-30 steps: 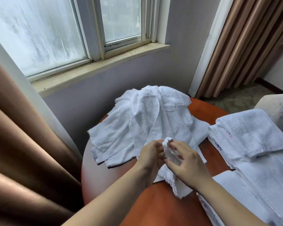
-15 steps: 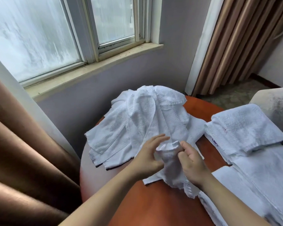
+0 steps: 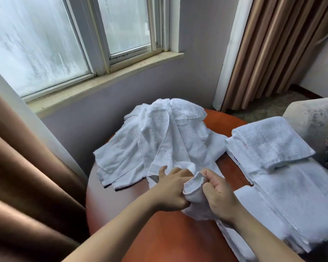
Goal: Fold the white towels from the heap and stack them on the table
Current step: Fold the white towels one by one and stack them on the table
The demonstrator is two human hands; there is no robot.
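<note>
A heap of rumpled white towels (image 3: pixel 165 137) lies on the far side of the round reddish-brown table (image 3: pixel 159 233). At its near edge both hands hold one small white towel (image 3: pixel 194 188), bunched between them just above the tabletop. My left hand (image 3: pixel 170 188) grips the towel's left side with curled fingers. My right hand (image 3: pixel 219 193) grips its right side in a fist. On the right of the table rests a stack of folded white towels (image 3: pixel 269 142), with larger flat folded ones (image 3: pixel 295 201) in front of it.
A window and its sill run behind the table. Brown curtains hang at the left (image 3: pixel 27 186) and at the back right (image 3: pixel 273 44). A light upholstered chair (image 3: pixel 314 118) stands right of the folded towels.
Both hands have pulled the small towel toward me, off the heap's edge. My left hand, open half a second ago, now grips the towel beside the right one.
</note>
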